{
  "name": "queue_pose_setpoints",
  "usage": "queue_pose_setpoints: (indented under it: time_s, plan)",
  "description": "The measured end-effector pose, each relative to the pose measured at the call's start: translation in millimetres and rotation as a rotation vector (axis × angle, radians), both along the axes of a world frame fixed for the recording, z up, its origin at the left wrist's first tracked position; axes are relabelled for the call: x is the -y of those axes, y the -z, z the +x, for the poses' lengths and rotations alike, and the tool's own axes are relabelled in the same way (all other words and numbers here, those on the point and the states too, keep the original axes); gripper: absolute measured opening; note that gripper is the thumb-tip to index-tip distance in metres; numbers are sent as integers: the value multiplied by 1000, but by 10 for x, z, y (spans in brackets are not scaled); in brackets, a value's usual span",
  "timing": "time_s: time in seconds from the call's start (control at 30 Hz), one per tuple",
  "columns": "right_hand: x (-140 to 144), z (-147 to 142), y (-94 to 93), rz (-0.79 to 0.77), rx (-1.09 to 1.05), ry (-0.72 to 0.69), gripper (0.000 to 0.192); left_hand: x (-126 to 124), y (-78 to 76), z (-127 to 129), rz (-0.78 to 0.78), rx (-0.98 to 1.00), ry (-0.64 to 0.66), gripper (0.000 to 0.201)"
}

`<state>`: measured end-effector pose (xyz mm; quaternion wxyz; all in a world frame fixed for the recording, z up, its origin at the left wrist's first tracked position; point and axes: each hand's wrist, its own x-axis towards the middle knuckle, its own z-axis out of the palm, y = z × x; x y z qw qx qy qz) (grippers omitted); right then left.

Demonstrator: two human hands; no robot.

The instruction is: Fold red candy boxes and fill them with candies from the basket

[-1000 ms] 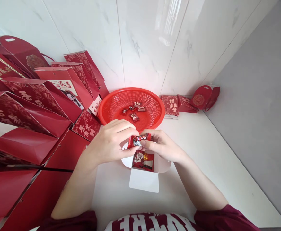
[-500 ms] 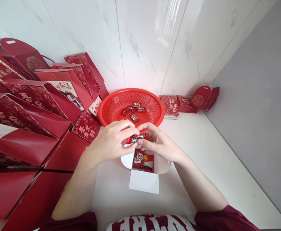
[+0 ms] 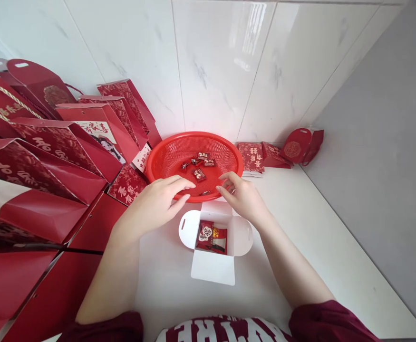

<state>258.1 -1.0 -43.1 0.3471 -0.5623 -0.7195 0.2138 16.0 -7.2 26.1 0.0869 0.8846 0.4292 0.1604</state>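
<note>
Where both hands pinched one red wrapped candy above the open box a second ago, they now hold nothing: the left hand (image 3: 154,206) and the right hand (image 3: 241,199) have parted and moved forward to the near rim of the red basket (image 3: 158,161). The left fingers (image 3: 179,183) are stretched flat over the rim, released; the right fingers (image 3: 225,183) are loosely curled at the rim, also grasping nothing that shows. A small candy (image 3: 205,193) lies just inside the basket's near edge, between the two sets of fingertips; whether it is the one held earlier I cannot tell. Further in, a handful of wrapped candies (image 3: 198,164) lies on the basket's mesh floor.

The white box (image 3: 213,237) stands open on the worktop (image 3: 300,223), just in front of the basket, its flaps spread to the sides and toward the person. Inside lies a red packet (image 3: 211,236) with white and yellow print, in the same place as in the earlier pictures; no added candy shows beside it. Judging by this, the filling of the box stands where it did, and the hands are back at the supply in the basket.

To the left, red gift bags (image 3: 51,152) lean in rows against the tiled wall; on the right, by the wall, lie a few small red boxes (image 3: 265,154).
</note>
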Motion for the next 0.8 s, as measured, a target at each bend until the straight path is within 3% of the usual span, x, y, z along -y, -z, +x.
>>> queue_pose_setpoints:
  time_s: [0.13, 0.23, 0.37, 0.43, 0.57, 0.63, 0.7, 0.8]
  plan:
    - [86, 81, -135, 56, -51, -39, 13, 23, -20, -96, -45, -1, -7, 25]
    - [166, 166, -182, 82, -112, -41, 17, 98, 65, -191, -171, -15, -52, 26]
    - [312, 276, -39, -66, -155, -31, 28, 283, 326, -277, -463, -181, -97, 11]
    - [409, 302, 105, -194, -179, 2, 34, 391, 448, -252, -597, -186, -66, 32]
    - [621, 277, 388, -318, -483, -26, 42, 563, 584, -93, -788, 143, 215, 49]
    - [707, 258, 484, -307, -700, -83, 44, 608, 644, -28, -846, 269, 253, 49]
    - [765, 255, 550, -259, -799, -133, 47, 628, 731, -2, -852, 387, 179, 48]
    - [805, 265, 619, -196, -782, -244, 54, 632, 900, -8, -802, 541, -38, 46]
